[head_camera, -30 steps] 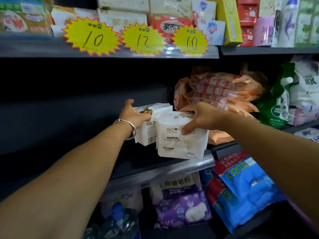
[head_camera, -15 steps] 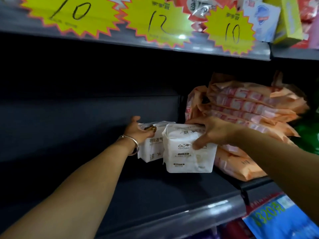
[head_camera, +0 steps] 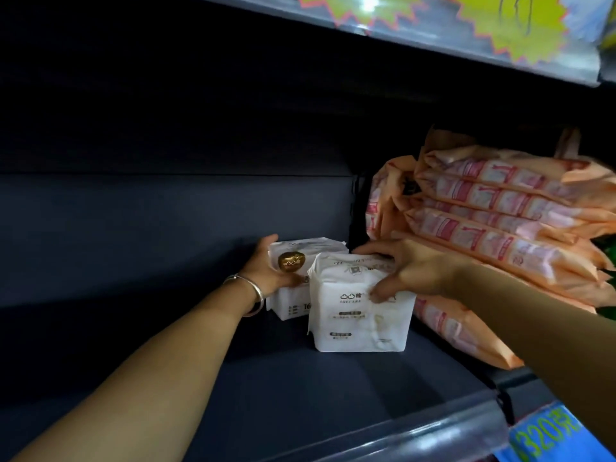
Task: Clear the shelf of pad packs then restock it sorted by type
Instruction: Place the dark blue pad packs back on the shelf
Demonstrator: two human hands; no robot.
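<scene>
Restocking stage, head view. Right hand (head_camera: 413,273) grips the front white pad pack (head_camera: 358,311) from above, fingers over its top edge and thumb on its face; the pack stands upright on the dark shelf (head_camera: 300,388), its base apparently seated. Left hand (head_camera: 270,266) holds the rear white pad pack (head_camera: 300,261), the one with the gold seal, just behind and to the left, the two packs touching. Orange packs (head_camera: 500,235) lie stacked flat immediately right, closing that side. Open shelf room extends left and forward to the shelf's front rail (head_camera: 400,438). Judged next: further same-type packs would go to the left.
</scene>
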